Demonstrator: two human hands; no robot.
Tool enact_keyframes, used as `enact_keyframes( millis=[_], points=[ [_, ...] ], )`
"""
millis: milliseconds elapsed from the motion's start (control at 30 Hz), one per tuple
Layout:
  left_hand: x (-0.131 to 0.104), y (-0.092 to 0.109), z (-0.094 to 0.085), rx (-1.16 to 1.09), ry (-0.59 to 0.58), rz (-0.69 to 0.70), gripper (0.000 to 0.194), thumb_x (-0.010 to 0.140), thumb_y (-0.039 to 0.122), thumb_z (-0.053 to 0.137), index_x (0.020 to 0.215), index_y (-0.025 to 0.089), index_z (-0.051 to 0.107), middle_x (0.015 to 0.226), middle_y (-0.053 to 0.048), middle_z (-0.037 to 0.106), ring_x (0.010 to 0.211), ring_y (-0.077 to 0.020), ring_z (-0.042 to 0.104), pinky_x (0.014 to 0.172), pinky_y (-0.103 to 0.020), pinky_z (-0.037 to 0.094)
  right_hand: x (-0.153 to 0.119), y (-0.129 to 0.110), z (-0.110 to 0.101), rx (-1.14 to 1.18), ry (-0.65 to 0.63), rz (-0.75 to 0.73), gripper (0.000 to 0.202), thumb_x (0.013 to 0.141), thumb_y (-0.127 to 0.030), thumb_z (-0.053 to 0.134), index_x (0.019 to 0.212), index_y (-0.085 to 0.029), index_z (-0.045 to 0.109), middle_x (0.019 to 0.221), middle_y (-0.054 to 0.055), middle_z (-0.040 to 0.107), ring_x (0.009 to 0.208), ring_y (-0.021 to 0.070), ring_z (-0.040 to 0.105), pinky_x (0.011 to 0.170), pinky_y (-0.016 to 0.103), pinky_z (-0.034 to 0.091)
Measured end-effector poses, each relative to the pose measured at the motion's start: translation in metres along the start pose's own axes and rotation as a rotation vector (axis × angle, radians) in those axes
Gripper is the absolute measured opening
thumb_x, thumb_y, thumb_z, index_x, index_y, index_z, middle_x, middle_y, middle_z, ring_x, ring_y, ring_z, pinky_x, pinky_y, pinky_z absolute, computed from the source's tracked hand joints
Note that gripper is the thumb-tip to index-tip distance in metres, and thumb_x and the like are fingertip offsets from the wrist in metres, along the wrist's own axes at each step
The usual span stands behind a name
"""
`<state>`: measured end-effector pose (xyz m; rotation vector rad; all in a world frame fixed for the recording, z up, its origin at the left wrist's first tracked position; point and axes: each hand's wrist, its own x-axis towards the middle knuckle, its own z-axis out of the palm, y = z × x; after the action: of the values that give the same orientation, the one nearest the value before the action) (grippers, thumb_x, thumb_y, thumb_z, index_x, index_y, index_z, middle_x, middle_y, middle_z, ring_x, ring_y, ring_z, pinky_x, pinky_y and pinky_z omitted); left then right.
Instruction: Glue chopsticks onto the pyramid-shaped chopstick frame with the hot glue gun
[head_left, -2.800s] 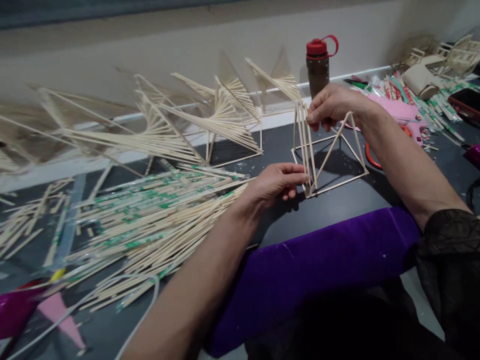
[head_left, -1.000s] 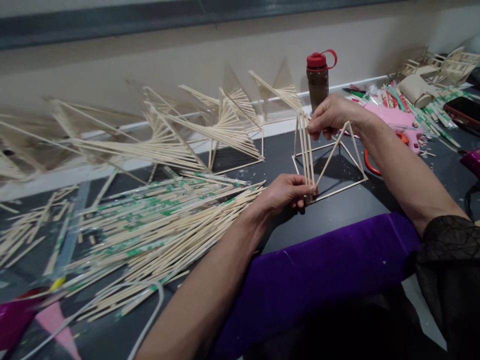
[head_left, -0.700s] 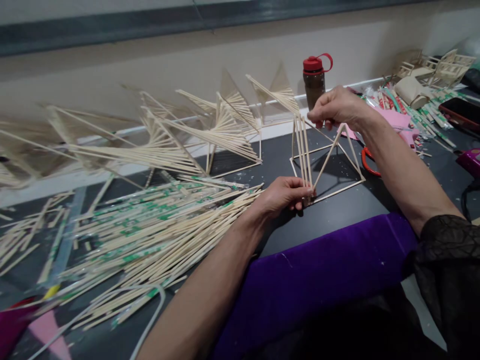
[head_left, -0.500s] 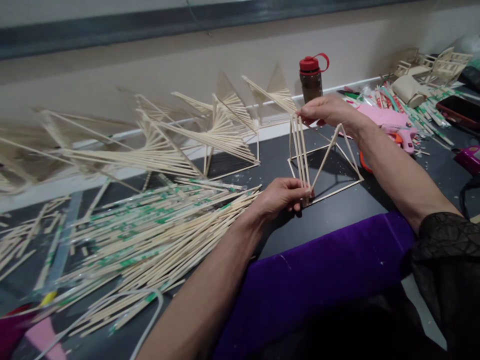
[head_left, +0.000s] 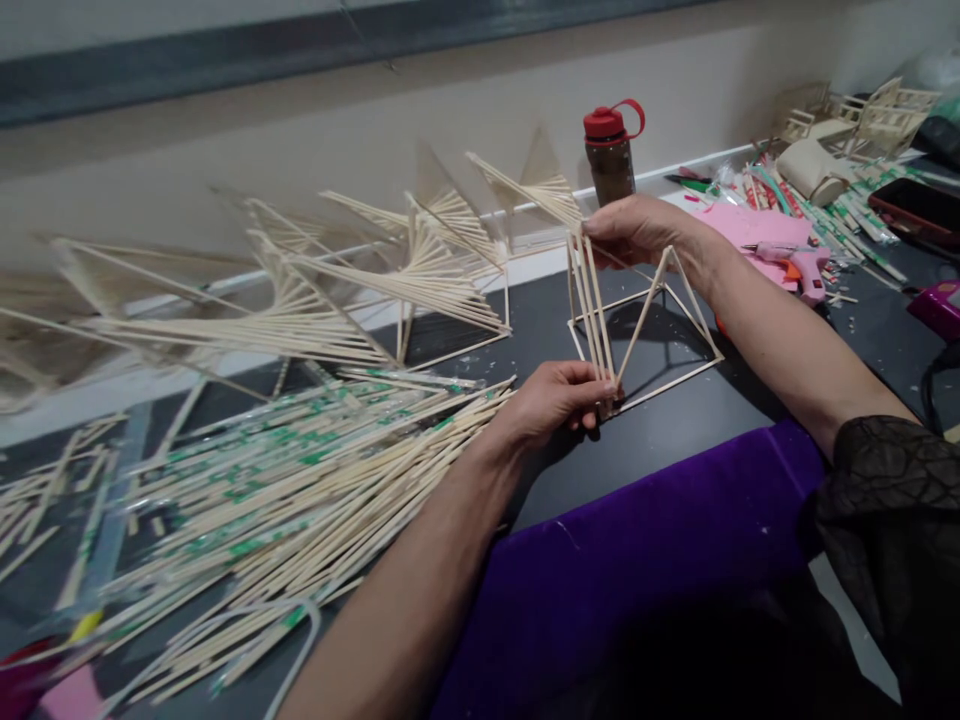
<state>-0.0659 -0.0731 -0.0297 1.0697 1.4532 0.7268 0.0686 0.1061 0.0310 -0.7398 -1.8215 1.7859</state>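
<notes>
Between my hands stands a frame of thin wooden sticks [head_left: 670,386] on the dark table, with several sticks side by side slanting up its left side. My left hand [head_left: 566,400] pinches the lower ends of these sticks at the frame's near corner. At their upper ends, the fingers of my right hand [head_left: 626,228] close on the sticks; its fingertips are partly hidden. To the left lie a heap of loose wooden sticks [head_left: 367,500] and sticks in clear wrappers with green print [head_left: 292,445].
Twisted stick models [head_left: 450,285] line the wall. Behind my right hand stands a red-capped bottle [head_left: 609,160]. At right are a pink glue gun [head_left: 799,265], small wooden chairs [head_left: 892,120] and a phone [head_left: 919,212]. A purple cloth [head_left: 645,540] lies along the front edge.
The camera view has shifted slightly, uncovering more of the glue gun. Both hands keep their grip on the sticks at the same ends, with hardly any movement.
</notes>
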Motion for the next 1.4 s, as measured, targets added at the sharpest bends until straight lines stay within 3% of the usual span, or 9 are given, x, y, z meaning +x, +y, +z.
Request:
enact_keyframes(
  millis=[300, 800, 1067, 1400],
  points=[
    [0.0005, -0.0024, 0.0004, -0.013, 0.018, 0.005, 0.031, 0.064, 0.040, 0.080, 0.077, 0.014, 0.070, 0.062, -0.002, 0.062, 0.044, -0.0061, 0.046, 0.040, -0.021, 0.024, 0.0086, 0.0028, -0.0026, -0.101, 0.063, 0.009, 0.017, 0.084, -0.029, 0.070, 0.073, -0.016, 0.067, 0.066, 0.000, 0.066, 0.060, 0.0096, 0.063, 0.065, 0.020, 0.051],
    [-0.0008, -0.0027, 0.0011, -0.006, 0.016, 0.017, 0.030, 0.066, 0.040, 0.078, 0.078, 0.014, 0.070, 0.058, -0.001, 0.060, 0.045, -0.0074, 0.048, 0.040, -0.020, 0.023, 0.0029, -0.0033, 0.0027, -0.149, 0.094, -0.006, 0.010, 0.080, -0.022, 0.069, 0.072, -0.016, 0.067, 0.061, -0.001, 0.064, 0.060, 0.0107, 0.063, 0.064, 0.021, 0.051],
    [-0.0015, -0.0012, 0.0017, -0.006, 0.016, 0.015, 0.032, 0.065, 0.042, 0.079, 0.077, 0.014, 0.069, 0.057, -0.001, 0.060, 0.046, -0.0078, 0.049, 0.041, -0.020, 0.024, 0.0028, -0.0034, 0.0025, -0.158, 0.110, -0.012, 0.011, 0.082, -0.022, 0.068, 0.074, -0.015, 0.069, 0.059, -0.001, 0.064, 0.059, 0.0102, 0.063, 0.064, 0.021, 0.051],
    [-0.0001, -0.0006, 0.0003, 0.019, 0.005, 0.009, 0.029, 0.068, 0.040, 0.078, 0.077, 0.014, 0.069, 0.058, -0.001, 0.061, 0.046, -0.0079, 0.050, 0.042, -0.021, 0.025, 0.0055, 0.0025, -0.0033, -0.027, 0.028, -0.055, 0.018, 0.086, -0.032, 0.071, 0.082, -0.015, 0.070, 0.073, 0.002, 0.072, 0.069, 0.0117, 0.069, 0.069, 0.021, 0.054]
  ],
)
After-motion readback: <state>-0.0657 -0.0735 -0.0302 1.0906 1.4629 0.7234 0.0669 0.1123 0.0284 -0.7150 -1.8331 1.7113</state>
